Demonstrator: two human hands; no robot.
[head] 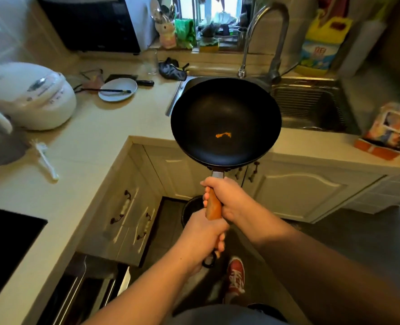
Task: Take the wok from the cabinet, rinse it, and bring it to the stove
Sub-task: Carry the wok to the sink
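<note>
A black wok (226,113) with a wooden handle (213,207) is held level in the air, over the counter's front edge and the near left part of the steel sink (311,106). A small orange scrap lies in its bottom. My right hand (227,198) grips the handle near the wok. My left hand (202,238) grips the handle's rear end, by its hanging loop. The tall curved faucet (268,36) stands behind the wok. A black stove top (4,238) shows at the lower left.
On the left counter stand a white rice cooker (32,95), a white plate (118,89) with chopsticks, a knife and a brush (45,160). A pull-out cabinet rack (84,289) is open at the lower left. A snack box (386,130) sits right of the sink.
</note>
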